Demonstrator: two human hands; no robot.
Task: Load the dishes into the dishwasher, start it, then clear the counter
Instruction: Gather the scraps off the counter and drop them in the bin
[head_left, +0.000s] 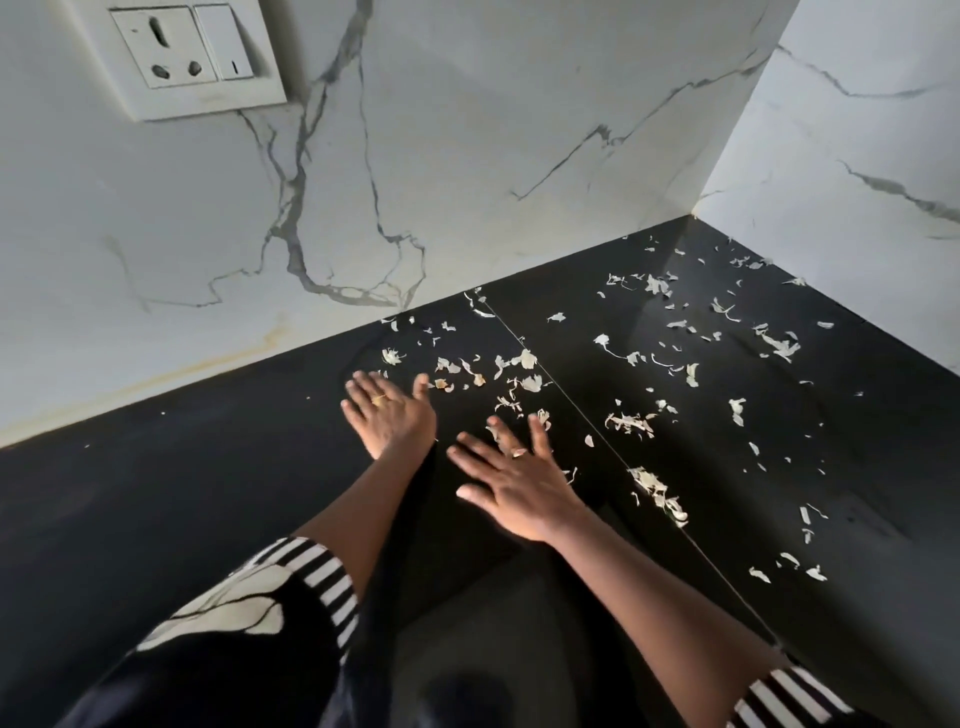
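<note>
A black counter (182, 499) runs into a corner between two white marbled walls. Several pale dry peel scraps (631, 423) lie scattered over its middle and right part. My left hand (389, 410) lies flat on the counter with straight spread fingers, at the left edge of the scraps. My right hand (519, 483) is flat too, nearer to me, fingers spread, with a few scraps at its fingertips. Neither hand holds anything. Both wear a ring.
A white socket and switch plate (182, 52) sits on the back wall at upper left. A thin seam (587, 421) crosses the counter diagonally. The side wall (857, 182) closes the counter on the right. Striped sleeves cover my upper arms.
</note>
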